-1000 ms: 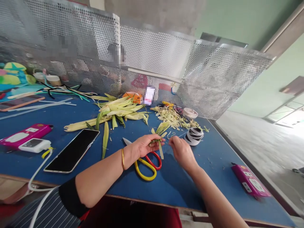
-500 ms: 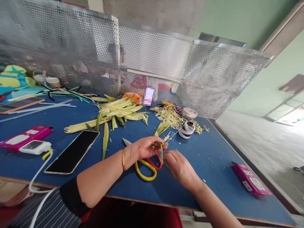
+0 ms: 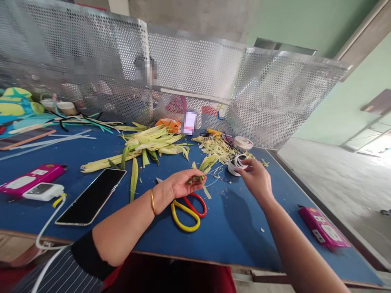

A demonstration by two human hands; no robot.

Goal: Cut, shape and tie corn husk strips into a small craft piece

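Observation:
My left hand (image 3: 185,183) is closed round a small bundle of corn husk (image 3: 197,179), above the table's near middle. A yellowish husk strip hangs below its fingers. White thread runs from near this hand to a spool of white thread (image 3: 234,166) at the right. There my right hand (image 3: 256,177) has thumb and fingers on the spool's right side, hiding part of it. Below my left hand lie scissors (image 3: 186,215) with one yellow and one red handle loop; the hand partly covers the blades.
Long corn husks (image 3: 152,142) are piled behind my left hand. Husk scraps (image 3: 218,148) and a white tape roll (image 3: 243,142) lie at the back right. A black-screened phone (image 3: 91,197) and magenta packs (image 3: 324,228) flank my arms. A perforated metal screen (image 3: 195,61) stands behind.
My right hand has moved up and right, from beside my left hand to the thread spool. My left hand has shifted slightly left and up, still holding the husk bundle.

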